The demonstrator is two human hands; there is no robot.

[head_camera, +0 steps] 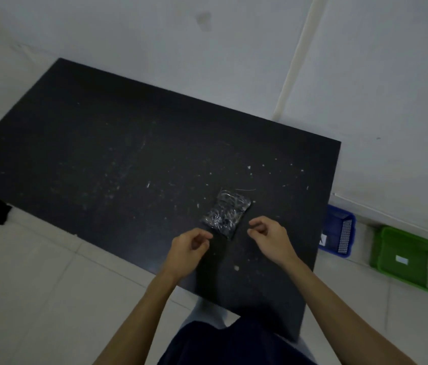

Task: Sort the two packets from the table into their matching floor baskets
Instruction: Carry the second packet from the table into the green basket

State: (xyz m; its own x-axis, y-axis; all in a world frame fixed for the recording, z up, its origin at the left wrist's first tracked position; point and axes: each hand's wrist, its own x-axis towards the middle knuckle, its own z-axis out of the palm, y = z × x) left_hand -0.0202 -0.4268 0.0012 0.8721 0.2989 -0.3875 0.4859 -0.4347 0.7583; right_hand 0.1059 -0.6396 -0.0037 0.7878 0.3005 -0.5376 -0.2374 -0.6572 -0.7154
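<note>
Clear packet (225, 213) flat on black table (102, 154); left hand (189, 246), right hand (269, 237) flank it (grips loosely curled, empty).

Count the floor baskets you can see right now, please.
2. A blue basket sits on the floor partly behind the table's right edge; a green basket sits just right of it. Others may lie out of view.

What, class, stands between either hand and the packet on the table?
Nothing visible. The packet lies flat on the black table, with the left hand and right hand just short of its near corners, only bare tabletop between.
</note>
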